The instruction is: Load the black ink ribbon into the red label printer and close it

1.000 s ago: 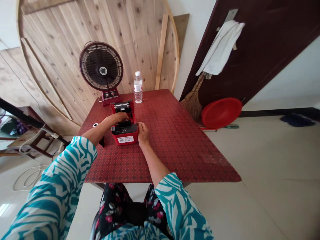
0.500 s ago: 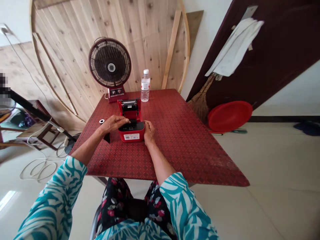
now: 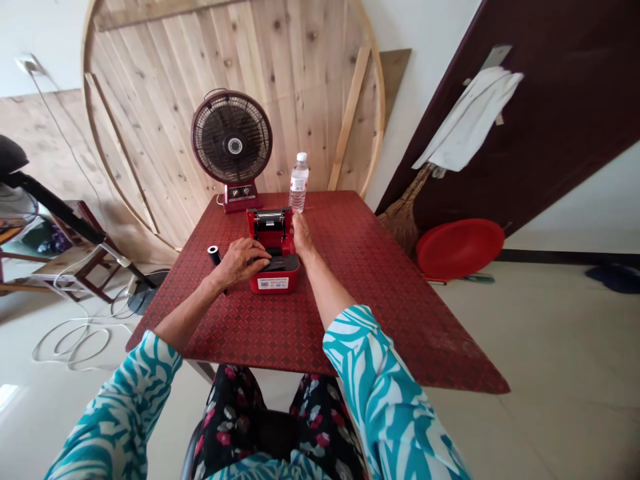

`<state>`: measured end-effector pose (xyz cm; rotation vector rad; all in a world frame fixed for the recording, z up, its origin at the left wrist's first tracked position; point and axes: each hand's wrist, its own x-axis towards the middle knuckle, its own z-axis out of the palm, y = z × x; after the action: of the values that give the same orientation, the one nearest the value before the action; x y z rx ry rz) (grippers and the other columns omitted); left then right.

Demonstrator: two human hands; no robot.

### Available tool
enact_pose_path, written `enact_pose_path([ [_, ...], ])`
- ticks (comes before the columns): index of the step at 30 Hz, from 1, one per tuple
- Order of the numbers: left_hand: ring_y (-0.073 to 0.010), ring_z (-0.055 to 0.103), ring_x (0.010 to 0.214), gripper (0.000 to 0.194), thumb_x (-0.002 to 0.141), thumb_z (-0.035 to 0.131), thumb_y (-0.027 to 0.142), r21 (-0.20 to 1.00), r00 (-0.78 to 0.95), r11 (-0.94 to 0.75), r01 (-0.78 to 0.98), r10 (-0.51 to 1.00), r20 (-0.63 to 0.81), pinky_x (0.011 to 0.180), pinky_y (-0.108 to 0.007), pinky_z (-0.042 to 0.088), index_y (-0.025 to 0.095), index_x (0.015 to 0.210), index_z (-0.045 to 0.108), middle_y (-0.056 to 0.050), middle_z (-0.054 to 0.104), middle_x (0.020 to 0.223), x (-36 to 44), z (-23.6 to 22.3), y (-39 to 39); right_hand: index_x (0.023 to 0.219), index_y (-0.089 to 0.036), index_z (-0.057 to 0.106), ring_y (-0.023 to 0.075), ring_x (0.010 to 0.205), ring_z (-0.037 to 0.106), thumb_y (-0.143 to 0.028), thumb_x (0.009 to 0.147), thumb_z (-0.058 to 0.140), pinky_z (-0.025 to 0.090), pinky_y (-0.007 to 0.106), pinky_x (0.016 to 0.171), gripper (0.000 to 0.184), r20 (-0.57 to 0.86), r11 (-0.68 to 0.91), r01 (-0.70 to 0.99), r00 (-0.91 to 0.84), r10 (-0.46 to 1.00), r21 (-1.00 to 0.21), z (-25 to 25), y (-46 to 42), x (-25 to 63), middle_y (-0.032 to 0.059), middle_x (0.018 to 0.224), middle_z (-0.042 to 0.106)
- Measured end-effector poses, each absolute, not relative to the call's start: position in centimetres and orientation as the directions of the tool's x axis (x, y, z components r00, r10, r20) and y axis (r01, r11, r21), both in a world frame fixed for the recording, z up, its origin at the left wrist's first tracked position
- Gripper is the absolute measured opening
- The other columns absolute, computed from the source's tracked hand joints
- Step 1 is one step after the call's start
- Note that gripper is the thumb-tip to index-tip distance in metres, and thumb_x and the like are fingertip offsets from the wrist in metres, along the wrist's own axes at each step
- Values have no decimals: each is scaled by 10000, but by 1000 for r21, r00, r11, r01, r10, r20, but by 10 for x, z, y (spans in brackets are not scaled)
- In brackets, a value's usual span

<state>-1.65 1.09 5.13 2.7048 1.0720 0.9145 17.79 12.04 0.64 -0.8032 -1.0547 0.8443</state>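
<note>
A red thermal label printer point(image 3: 274, 283) sits on the red patterned table point(image 3: 360, 287), its lid standing open to show a black roller. My left hand point(image 3: 243, 262) rests on the printer's dark top, fingers spread and holding nothing. My right hand point(image 3: 301, 233) reaches further forward, its fingers against the right side of the raised lid. Left of the printer, close to my left hand, a small black roll with a pale end point(image 3: 215, 254) stands on the table. The printer's inside is partly hidden by my hands.
At the table's far end stand a red-based desk fan point(image 3: 232, 147) and a clear water bottle point(image 3: 299, 183). A straw broom point(image 3: 403, 223) and a red plastic basin point(image 3: 460, 249) lie beyond the right edge. A white cable point(image 3: 70, 343) loops across the floor at left.
My right hand has moved forward from the printer's front corner to beside its lid. My left hand has shifted toward the printer's front. The view has tilted slightly.
</note>
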Motion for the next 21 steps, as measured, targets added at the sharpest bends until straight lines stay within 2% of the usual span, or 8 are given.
enact_pose_path([
  [5,-252,567,1030,219,916,595,372,240,466,-691,682,663,586,948,-457,426,232,1009,735,-93,664,1076,-14,45,0,907,-235,692,183,937,653,-716,811,473,510,374,901,537,211,268,-291,212,954,-918,5,108,179,17,950,741],
  [8,-282,523,1164,206,885,633,372,244,376,-695,676,610,698,1021,-500,393,212,1003,685,-117,614,1223,-13,40,-1,865,-245,700,186,980,661,-771,795,438,515,355,889,591,200,263,-340,209,957,-903,-4,87,181,28,1033,736],
  [11,-299,476,1269,311,868,652,405,312,263,-691,652,592,762,1067,-515,376,203,1103,620,-144,540,1359,-12,32,-2,842,-253,703,194,1053,648,-794,788,426,511,362,912,611,222,289,-372,214,951,-882,-13,66,181,28,1229,682],
  [14,-273,506,1257,379,935,549,447,454,151,-645,615,661,735,1072,-485,389,201,1223,563,-141,578,1322,-10,22,-6,872,-255,712,203,1127,620,-782,821,384,466,399,1014,623,289,362,-335,248,925,-870,-22,52,179,37,1265,654],
  [17,-233,566,1174,365,1008,393,446,552,88,-604,575,716,693,1036,-429,419,202,1186,598,-112,654,1204,-6,14,-11,920,-260,710,204,1166,595,-761,851,349,413,418,1084,621,341,410,-251,276,898,-877,-30,46,179,45,1212,666],
  [21,-224,580,1160,442,1034,291,451,523,73,-608,598,690,720,1028,-409,409,193,1105,643,-109,677,1178,-2,6,-13,993,-276,684,196,1185,576,-724,881,339,394,419,1105,577,372,427,-188,268,889,-885,-39,45,178,31,1184,666],
])
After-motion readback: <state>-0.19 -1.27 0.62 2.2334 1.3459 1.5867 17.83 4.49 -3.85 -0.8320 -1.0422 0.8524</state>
